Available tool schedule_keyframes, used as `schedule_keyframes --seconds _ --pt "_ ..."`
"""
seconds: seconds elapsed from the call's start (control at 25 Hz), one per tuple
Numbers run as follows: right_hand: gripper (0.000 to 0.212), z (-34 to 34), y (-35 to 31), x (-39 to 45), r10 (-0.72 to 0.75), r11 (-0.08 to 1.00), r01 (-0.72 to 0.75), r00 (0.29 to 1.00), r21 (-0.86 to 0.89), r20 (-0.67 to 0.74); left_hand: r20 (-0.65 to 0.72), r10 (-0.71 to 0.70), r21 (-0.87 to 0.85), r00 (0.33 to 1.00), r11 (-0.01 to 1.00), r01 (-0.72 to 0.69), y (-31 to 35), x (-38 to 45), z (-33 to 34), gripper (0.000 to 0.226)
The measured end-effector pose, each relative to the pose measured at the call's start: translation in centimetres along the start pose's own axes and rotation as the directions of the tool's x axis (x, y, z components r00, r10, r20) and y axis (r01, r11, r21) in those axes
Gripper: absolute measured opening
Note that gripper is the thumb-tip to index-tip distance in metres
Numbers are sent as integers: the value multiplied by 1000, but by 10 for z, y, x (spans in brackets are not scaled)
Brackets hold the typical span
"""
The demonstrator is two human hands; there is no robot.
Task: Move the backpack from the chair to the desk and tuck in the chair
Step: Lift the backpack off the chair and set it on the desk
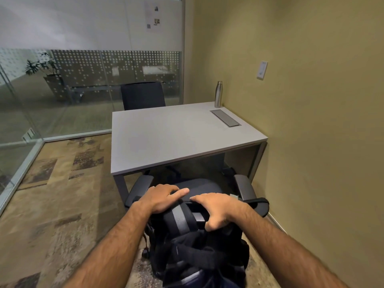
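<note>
A black office chair (199,186) with grey armrests stands in front of the white desk (166,138), its seat partly under the desk edge. A black backpack (197,252) with grey straps hangs on the rear of the chair's backrest, close below me. My left hand (164,197) lies over the top of the backrest on a backpack strap, fingers stretched forward. My right hand (218,208) curls over the same top edge, with the thumb pressed on the backpack's upper part. Whether the fingers grip backpack or backrest underneath is hidden.
A steel bottle (218,94) stands at the desk's far right corner beside a grey cable hatch (225,118). A second dark chair (143,95) is behind the desk. A yellow wall (311,121) runs along the right, a glass partition (41,100) on the left, and patterned carpet (62,194) lies between.
</note>
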State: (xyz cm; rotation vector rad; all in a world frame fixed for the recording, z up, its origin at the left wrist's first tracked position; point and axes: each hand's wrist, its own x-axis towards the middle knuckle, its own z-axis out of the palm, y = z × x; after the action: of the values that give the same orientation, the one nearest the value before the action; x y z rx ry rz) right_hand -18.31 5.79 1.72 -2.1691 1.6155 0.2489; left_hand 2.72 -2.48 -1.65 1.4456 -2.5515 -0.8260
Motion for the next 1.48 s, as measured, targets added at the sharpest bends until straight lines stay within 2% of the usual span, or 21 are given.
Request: schedule_keyframes --seconds 0.12,0.24,0.4,0.68,0.8,1.08,1.2,1.32,1.4,1.48 --pt "84 10 -8 4 22 995 -25 999 -96 -29 127 9 -138 992 990 8 -13 8 -9 60" --pt "74 21 -11 7 23 995 -34 994 -98 -110 244 14 -114 970 993 15 -15 16 -17 50" --pt "72 26 -11 10 54 993 -68 988 -97 -147 253 55 -76 966 996 -37 -16 30 -12 36" --pt "79 24 -15 6 102 988 -119 982 -96 -159 143 184 -69 973 982 -175 -32 33 -22 57" --pt "80 23 -18 4 122 987 -136 981 -85 -151 107 270 -40 957 963 -268 -35 27 -26 62" --pt "76 21 -19 1 135 987 -145 982 -72 -131 39 384 43 922 922 -386 -45 9 -38 73" --pt "76 22 -19 1 138 987 -146 983 -60 -125 33 386 57 922 920 -387 -50 7 -41 73" --pt "78 22 -16 0 138 987 -148 982 -67 -127 60 381 142 923 912 -385 -62 9 -49 82" --pt "79 22 -14 0 132 987 -142 983 -75 -125 64 320 151 945 933 -326 -81 5 -53 81" --pt "82 24 -15 -1 130 987 -141 984 -77 -125 16 217 146 976 965 -217 -99 1 -53 71"
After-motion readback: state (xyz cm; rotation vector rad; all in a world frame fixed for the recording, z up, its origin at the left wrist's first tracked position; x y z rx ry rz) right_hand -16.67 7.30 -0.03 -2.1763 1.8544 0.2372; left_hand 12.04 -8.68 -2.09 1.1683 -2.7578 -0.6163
